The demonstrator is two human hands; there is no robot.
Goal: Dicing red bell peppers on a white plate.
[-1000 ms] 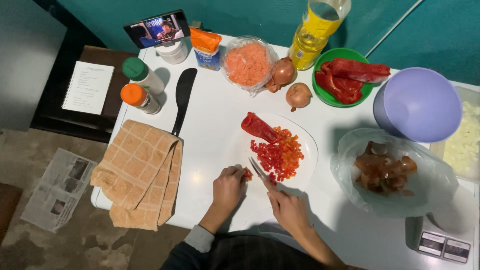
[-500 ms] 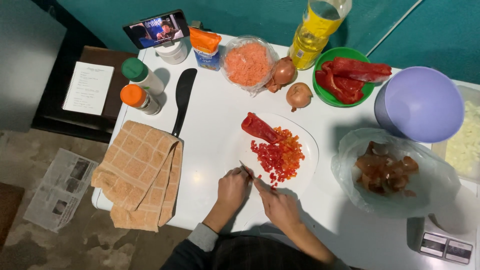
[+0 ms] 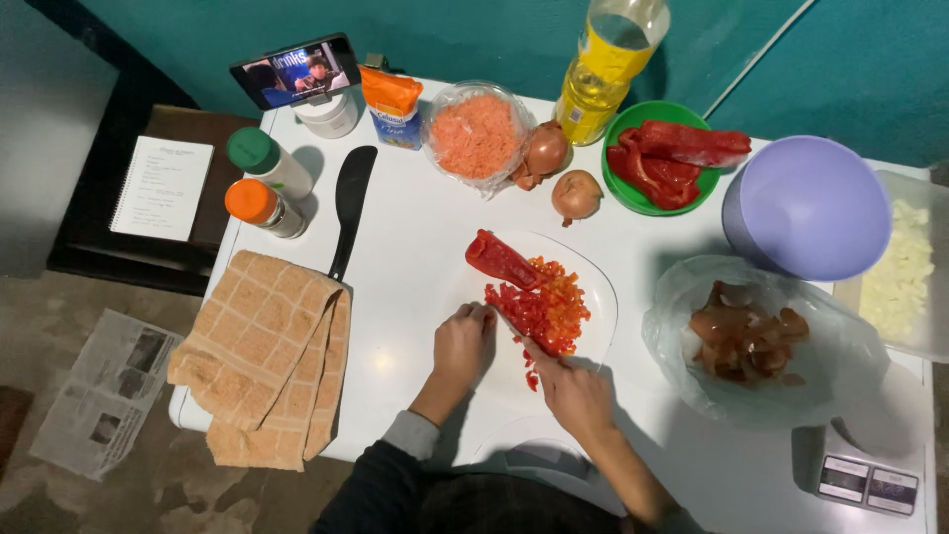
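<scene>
Centre of frame: left hand point(image 3: 463, 341) is curling, fingertips pressing down on the diced red pepper point(image 3: 539, 309) on the white cutting board point(image 3: 593, 287). Right hand point(image 3: 575, 394) is closing around a knife point(image 3: 516, 330), apparently by its handle; the blade is partly hidden, lying in the dice. A larger pepper piece point(image 3: 501, 259) is lying just above. Checked cloth point(image 3: 265, 356) is sitting lower left on the bench point(image 3: 405, 247).

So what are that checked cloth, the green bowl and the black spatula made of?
The checked cloth looks like woven cotton, a matte peach tea towel: it lies in soft folds over the table edge. The green bowl holding red pepper pieces seems to be plastic, going by its even colour and slight sheen. The black spatula is probably plastic or silicone, smooth and dull; the view cannot settle which.
</scene>
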